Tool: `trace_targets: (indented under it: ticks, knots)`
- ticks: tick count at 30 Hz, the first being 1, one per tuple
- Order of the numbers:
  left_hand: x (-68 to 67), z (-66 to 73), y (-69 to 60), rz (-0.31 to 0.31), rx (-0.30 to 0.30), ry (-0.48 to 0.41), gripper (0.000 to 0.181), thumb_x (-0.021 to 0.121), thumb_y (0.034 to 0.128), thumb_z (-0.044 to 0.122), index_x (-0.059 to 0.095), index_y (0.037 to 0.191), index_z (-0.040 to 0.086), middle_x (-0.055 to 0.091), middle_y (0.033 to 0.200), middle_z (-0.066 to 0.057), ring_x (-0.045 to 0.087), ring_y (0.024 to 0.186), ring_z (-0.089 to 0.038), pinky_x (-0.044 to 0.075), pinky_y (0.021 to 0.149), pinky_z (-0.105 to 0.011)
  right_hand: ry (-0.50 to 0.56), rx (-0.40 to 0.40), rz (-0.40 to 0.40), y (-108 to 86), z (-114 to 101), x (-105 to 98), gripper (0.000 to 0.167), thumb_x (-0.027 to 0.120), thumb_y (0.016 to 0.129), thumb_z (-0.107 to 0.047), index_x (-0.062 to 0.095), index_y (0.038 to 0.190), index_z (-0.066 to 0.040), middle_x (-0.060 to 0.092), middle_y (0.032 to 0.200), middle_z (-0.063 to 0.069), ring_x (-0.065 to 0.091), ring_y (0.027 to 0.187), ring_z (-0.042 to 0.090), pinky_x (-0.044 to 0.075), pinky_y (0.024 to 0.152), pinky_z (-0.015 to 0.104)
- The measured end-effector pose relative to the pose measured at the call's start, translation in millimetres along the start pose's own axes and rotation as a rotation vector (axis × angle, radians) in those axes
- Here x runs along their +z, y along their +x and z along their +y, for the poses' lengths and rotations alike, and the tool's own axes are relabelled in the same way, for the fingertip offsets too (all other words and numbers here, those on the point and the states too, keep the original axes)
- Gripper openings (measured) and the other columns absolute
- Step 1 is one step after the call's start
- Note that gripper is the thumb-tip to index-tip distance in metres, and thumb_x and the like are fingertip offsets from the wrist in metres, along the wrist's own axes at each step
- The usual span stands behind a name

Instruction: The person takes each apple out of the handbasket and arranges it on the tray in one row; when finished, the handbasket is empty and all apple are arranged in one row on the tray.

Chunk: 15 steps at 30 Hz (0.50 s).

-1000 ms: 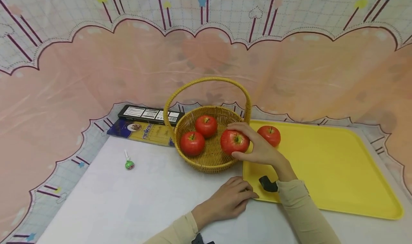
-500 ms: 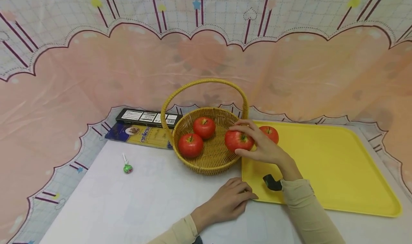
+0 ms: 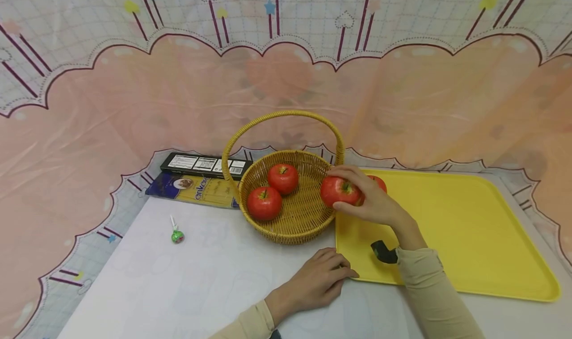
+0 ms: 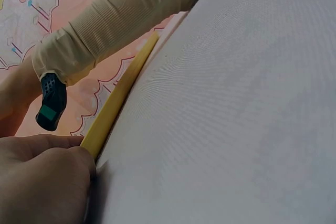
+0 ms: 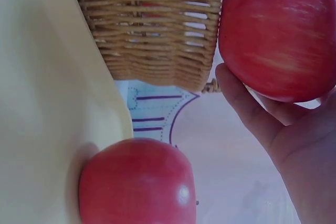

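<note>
The right hand [image 3: 374, 200] clasps a round red apple [image 3: 340, 191]; the left hand [image 3: 317, 278] pinches a flat yellow tray [image 3: 469, 235]. The right wrist view bares another red apple [image 5: 137, 184], the head view barely.

At the tray's [image 3: 469, 230] far left corner, the right hand [image 3: 374, 200] and its held apple [image 3: 338, 192] partly hide a second apple [image 3: 380, 181]. By the table's [image 3: 187, 279] far edge, the basket [image 3: 290, 237] covers one packet [image 3: 210, 190] end — the black box's [image 3: 202, 163] print is unreadably small.
</note>
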State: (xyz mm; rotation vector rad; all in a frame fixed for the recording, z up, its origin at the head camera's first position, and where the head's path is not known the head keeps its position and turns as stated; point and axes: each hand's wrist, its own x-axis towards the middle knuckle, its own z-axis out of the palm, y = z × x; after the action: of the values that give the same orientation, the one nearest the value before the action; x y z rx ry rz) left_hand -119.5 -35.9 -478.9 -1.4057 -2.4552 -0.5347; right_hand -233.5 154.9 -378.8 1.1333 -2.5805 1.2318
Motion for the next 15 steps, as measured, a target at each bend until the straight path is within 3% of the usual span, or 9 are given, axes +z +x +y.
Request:
trace_targets:
  ticks: [5,12,15]
  knots:
    - [0.3,-0.4,-0.4,0.006,0.001,0.0,0.026,0.052,0.0924,0.015,0.064,0.113,0.025,0.058,0.106,0.011,0.05,0.106,-0.006,0.033,0.111,-0.029,-0.004,0.042,0.002,-0.4,-3,-3,0.062,0.075,0.08,-0.022,0.047,0.136,-0.024,0.04,0.142,-0.002,0.046,0.123,0.022,0.048,0.093,0.047]
    - [1.0,-0.5,-0.2,0.007,0.002,-0.003,0.026,0.052,0.0926,0.016,0.063,0.113,0.025,0.057,0.106,0.01,0.05,0.106,-0.005,0.033,0.111,-0.028,0.002,0.096,0.001,-3.0,-25,-15,0.061,0.073,0.081,-0.015,0.047,0.136,-0.017,0.041,0.141,0.008,0.048,0.12,0.029,0.048,0.093,0.049]
    - [1.6,-0.6,-0.4,0.008,0.006,0.001,0.025,0.052,0.0926,0.016,0.063,0.113,0.026,0.057,0.106,0.01,0.05,0.106,-0.005,0.033,0.111,-0.028,0.006,0.098,-0.002,-3.6,-18,-16,0.061,0.072,0.082,-0.015,0.046,0.138,-0.02,0.038,0.142,0.007,0.046,0.122,0.03,0.047,0.094,0.052]
